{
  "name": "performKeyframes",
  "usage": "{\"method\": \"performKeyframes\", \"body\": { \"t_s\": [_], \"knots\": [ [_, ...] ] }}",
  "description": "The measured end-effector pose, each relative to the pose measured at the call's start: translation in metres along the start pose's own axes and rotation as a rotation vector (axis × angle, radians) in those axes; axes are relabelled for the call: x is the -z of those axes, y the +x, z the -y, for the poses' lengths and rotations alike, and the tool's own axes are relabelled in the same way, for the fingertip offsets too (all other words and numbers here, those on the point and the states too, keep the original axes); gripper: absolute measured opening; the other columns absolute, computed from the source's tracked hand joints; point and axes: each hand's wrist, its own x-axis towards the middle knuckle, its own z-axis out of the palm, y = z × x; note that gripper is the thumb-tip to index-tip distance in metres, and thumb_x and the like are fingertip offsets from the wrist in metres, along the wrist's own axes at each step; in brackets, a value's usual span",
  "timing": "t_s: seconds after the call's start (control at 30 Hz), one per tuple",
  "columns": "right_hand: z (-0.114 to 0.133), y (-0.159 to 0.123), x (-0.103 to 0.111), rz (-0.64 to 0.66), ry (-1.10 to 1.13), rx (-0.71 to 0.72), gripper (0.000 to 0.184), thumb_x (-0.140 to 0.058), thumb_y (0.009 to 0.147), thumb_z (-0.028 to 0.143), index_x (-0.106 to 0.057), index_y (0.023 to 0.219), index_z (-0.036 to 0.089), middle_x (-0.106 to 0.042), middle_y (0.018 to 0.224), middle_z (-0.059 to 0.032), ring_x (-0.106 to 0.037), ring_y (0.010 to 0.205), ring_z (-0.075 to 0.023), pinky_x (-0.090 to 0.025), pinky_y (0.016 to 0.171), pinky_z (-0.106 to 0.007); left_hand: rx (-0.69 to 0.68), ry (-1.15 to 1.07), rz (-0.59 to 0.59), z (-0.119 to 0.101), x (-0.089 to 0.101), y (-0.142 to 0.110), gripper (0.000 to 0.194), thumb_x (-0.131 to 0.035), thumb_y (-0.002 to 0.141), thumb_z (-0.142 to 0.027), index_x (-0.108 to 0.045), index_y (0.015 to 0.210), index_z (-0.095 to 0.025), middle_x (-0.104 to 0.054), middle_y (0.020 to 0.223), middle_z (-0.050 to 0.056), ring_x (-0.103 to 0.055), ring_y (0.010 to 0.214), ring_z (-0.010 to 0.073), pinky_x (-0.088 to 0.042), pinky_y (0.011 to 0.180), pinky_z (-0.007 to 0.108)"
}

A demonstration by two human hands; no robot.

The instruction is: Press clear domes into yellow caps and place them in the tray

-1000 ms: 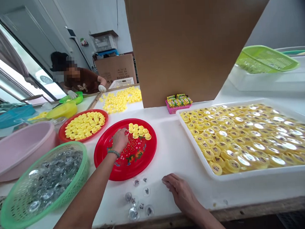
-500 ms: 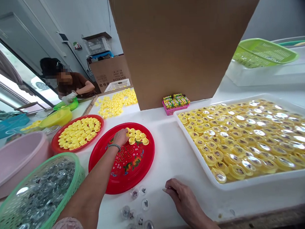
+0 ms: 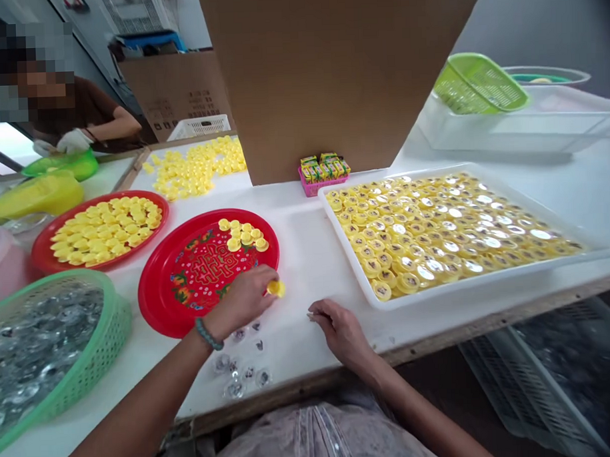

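Note:
My left hand point(image 3: 245, 297) is closed, pinching a small round yellow plastic piece point(image 3: 276, 289) over the near right edge of a red tray point(image 3: 154, 297). On that tray a small cluster of yellow pieces point(image 3: 242, 234) sits at the far right. My right hand point(image 3: 341, 328) hovers by the table, thumb and fingers pressed together; what they hold, if anything, is too small to name. Between my arms, near the table edge, lie several clear round domes point(image 3: 234, 389) with dark printed figures. The white tray point(image 3: 353, 265) to the right is filled with yellow pieces under shiny clear covers.
At left stand a green basket point(image 3: 106, 342) of clear domes and a second red tray point(image 3: 40, 258) heaped with yellow pieces. A cardboard sheet point(image 3: 340, 80) rises behind a pink basket point(image 3: 313, 188) of small packets. Across the table, a gloved person point(image 3: 93, 112) works over a green bowl point(image 3: 85, 166).
My left hand has come back from the yellow cluster toward my right hand, bringing one yellow piece. My right hand stays pinched. The view has shifted and tilted down.

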Motion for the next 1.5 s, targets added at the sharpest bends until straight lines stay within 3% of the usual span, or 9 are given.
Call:
{"method": "performKeyframes", "body": {
  "t_s": [0.13, 0.27, 0.4, 0.6, 0.87, 1.0, 1.13, 1.3, 1.5],
  "knots": [
    [0.004, -0.008, 0.017, -0.005, 0.015, -0.031, 0.009, -0.05, 0.085, 0.018, -0.059, 0.083, 0.018, -0.064, 0.079, -0.0034, -0.058, 0.075, -0.0161, -0.044, 0.068, -0.025, -0.156, -0.102, 0.156, -0.028, -0.039, 0.001, 0.027, -0.046, 0.071, -0.004, -0.061, 0.089, -0.018, -0.064, 0.09, 0.006, -0.055, 0.087, 0.0192, -0.043, 0.077, 0.029],
    [0.009, -0.012, 0.027, 0.031, 0.078, -0.088, 0.01, -0.05, 0.085, 0.021, -0.06, 0.082, 0.018, -0.064, 0.074, -0.002, -0.058, 0.07, -0.0146, -0.045, 0.066, -0.024, -0.201, -0.206, 0.149, -0.031, -0.048, 0.0, 0.032, -0.044, 0.072, -0.002, -0.064, 0.091, -0.019, -0.066, 0.094, 0.006, -0.054, 0.095, 0.0202, -0.043, 0.085, 0.033],
    [0.015, -0.008, 0.032, 0.072, 0.149, -0.06, 0.014, -0.049, 0.087, 0.022, -0.062, 0.085, 0.018, -0.066, 0.079, -0.0022, -0.06, 0.074, -0.0143, -0.046, 0.07, -0.024, 0.096, -0.448, -0.042, -0.048, -0.043, -0.015, 0.024, -0.046, 0.081, -0.018, -0.066, 0.095, -0.019, -0.068, 0.094, 0.007, -0.058, 0.084, 0.0188, -0.046, 0.076, 0.031],
    [0.023, 0.006, 0.03, 0.151, 0.12, 0.078, 0.017, -0.046, 0.089, 0.018, -0.063, 0.092, 0.019, -0.066, 0.086, -0.0037, -0.06, 0.081, -0.0152, -0.047, 0.074, -0.026, 0.463, -0.964, -0.054, -0.072, -0.061, -0.033, 0.027, -0.055, 0.077, -0.039, -0.067, 0.086, -0.017, -0.067, 0.072, 0.003, -0.056, 0.061, 0.0141, -0.044, 0.055, 0.024],
    [0.03, 0.003, 0.023, 0.191, -0.066, 0.249, 0.036, -0.053, 0.084, 0.014, -0.052, 0.12, 0.022, -0.056, 0.111, -0.0089, -0.058, 0.088, -0.0163, -0.05, 0.079, -0.031, 0.509, -1.054, -0.258, -0.067, -0.074, -0.041, 0.02, -0.057, 0.077, -0.036, -0.067, 0.079, -0.018, -0.066, 0.07, 0.002, -0.059, 0.067, 0.0143, -0.047, 0.065, 0.025],
    [0.029, -0.005, 0.011, 0.13, -0.17, 0.25, 0.034, -0.059, 0.082, 0.021, -0.055, 0.116, 0.022, -0.059, 0.103, -0.009, -0.06, 0.087, -0.0185, -0.051, 0.076, -0.032, 0.509, -1.183, -0.27, -0.074, -0.076, -0.046, 0.025, -0.057, 0.078, -0.038, -0.07, 0.081, -0.017, -0.07, 0.079, 0.004, -0.063, 0.078, 0.0178, -0.048, 0.074, 0.028],
    [0.026, -0.006, 0.01, 0.156, -0.174, 0.235, 0.027, -0.06, 0.082, 0.022, -0.059, 0.109, 0.022, -0.062, 0.098, -0.007, -0.061, 0.081, -0.0165, -0.051, 0.072, -0.029, 0.5, -1.074, -0.224, -0.074, -0.077, -0.054, 0.028, -0.052, 0.081, -0.039, -0.072, 0.084, -0.02, -0.071, 0.077, 0.002, -0.062, 0.076, 0.017, -0.047, 0.072, 0.026],
    [0.022, 0.017, 0.029, 0.268, -0.255, 0.181, 0.027, -0.066, 0.078, 0.02, -0.063, 0.105, 0.02, -0.064, 0.097, -0.0061, -0.061, 0.077, -0.0158, -0.049, 0.068, -0.027, 0.54, -0.6, -0.296, -0.052, -0.079, -0.058, 0.027, -0.059, 0.076, -0.035, -0.068, 0.096, -0.019, -0.068, 0.085, 0.003, -0.057, 0.064, 0.0145, -0.046, 0.065, 0.027],
    [0.021, 0.04, 0.026, 0.381, -0.305, 0.213, 0.028, -0.066, 0.075, 0.013, -0.065, 0.103, 0.018, -0.065, 0.095, -0.0055, -0.059, 0.074, -0.0147, -0.046, 0.067, -0.026, 0.363, -0.38, -0.201, -0.036, -0.08, -0.044, 0.035, -0.057, 0.073, -0.014, -0.063, 0.107, -0.019, -0.062, 0.1, 0.006, -0.057, 0.069, 0.0147, -0.045, 0.067, 0.027]
  ]
}}
